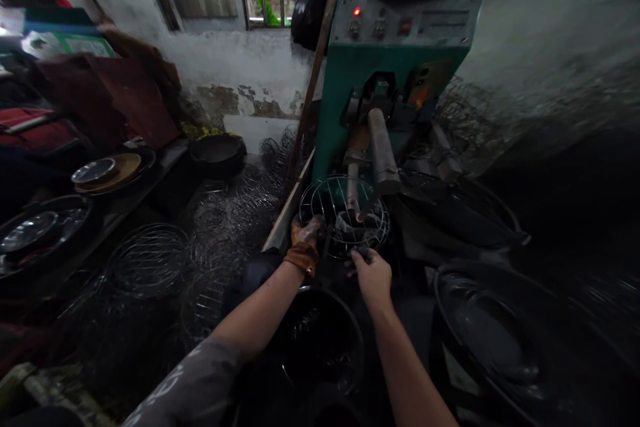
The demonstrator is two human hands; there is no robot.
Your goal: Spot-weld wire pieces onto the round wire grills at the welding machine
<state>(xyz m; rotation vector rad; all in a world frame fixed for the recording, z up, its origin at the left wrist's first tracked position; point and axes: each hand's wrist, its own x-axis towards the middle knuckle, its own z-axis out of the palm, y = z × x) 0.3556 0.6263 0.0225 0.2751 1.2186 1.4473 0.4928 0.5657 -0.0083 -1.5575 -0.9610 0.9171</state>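
Observation:
A round wire cage (344, 213) sits under the grey arms of a green machine (395, 73). My left hand (306, 235), in a worn brown glove, is closed on the cage's left rim. My right hand (371, 273), bare, pinches the cage's near edge, its fingers curled round the wire. A thick grey bar (383, 150) of the machine reaches down over the cage, and a thinner rod (352, 192) stands inside it.
Several finished wire cages (150, 260) lie piled on the floor at left. A dark bucket (320, 340) stands below my arms. A wooden stick (315, 73) leans by the machine. Metal dishes (95, 172) rest on a left shelf, dark tubs (480, 320) at right.

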